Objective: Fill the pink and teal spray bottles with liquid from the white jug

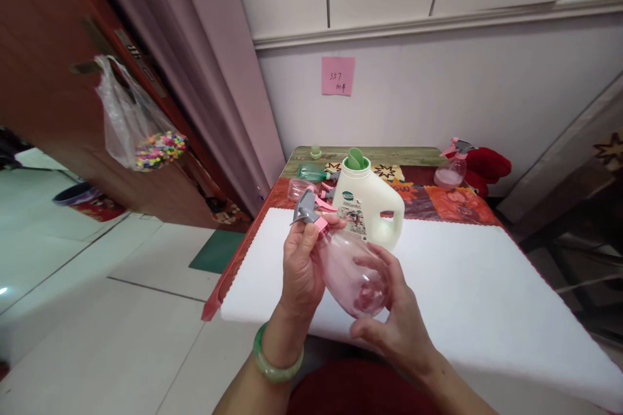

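Note:
A clear pink spray bottle is held tilted between both hands above the front of the table, its base toward me on the right. My left hand is closed around its neck, just below the grey and pink trigger head. Around the rounded lower body curve the fingers of my right hand, with the thumb under the base. Just behind the bottle stands a large cream jug with a handle and an open green spout.
Behind the jug lie a green spray bottle and another pink one. A small pale green cap sits at the back edge. At the right rear stands a pink spray bottle containing liquid. A white cloth covers the table's front.

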Action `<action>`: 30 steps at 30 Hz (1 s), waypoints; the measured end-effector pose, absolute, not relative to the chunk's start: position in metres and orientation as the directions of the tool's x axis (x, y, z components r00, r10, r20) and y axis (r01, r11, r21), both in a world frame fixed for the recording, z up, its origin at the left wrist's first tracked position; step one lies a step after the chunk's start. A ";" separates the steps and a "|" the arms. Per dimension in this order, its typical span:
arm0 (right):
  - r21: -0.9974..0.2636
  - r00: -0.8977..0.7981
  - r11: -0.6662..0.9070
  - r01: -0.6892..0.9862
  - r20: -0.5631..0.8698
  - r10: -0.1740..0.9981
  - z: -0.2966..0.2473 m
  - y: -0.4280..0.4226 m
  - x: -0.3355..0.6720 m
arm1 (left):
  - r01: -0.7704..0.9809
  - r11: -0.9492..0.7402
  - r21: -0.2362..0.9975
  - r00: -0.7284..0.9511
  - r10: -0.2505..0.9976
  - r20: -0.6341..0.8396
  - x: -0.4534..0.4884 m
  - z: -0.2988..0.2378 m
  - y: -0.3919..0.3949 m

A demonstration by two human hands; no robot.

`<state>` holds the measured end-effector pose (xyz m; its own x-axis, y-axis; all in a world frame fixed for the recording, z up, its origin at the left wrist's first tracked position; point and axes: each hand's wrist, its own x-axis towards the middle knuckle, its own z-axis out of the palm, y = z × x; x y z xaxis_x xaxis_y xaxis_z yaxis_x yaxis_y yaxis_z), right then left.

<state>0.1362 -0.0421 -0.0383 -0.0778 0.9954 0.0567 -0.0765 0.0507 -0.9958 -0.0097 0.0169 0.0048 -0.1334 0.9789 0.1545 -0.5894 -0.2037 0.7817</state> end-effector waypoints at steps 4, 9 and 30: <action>-0.994 -0.156 0.026 -0.105 0.042 0.987 -0.045 -0.041 0.134 | -0.549 -0.228 0.804 -0.121 0.974 0.194 -0.018 0.007 0.016; -0.948 -0.253 -0.081 -0.308 -0.001 0.968 -0.061 -0.036 0.115 | -0.496 -0.193 0.847 -0.230 0.969 0.087 -0.026 -0.003 0.005; -0.958 0.128 -0.227 0.177 -0.207 0.970 -0.102 -0.012 0.198 | 0.922 -0.387 0.018 0.387 0.922 0.008 -0.145 -0.043 0.132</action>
<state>0.1980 -0.0120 -0.1024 0.1276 0.9701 -0.2066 0.1775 -0.2273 -0.9575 -0.1448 0.1323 -0.0431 0.3867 0.9222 0.0084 0.9220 -0.3868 0.0184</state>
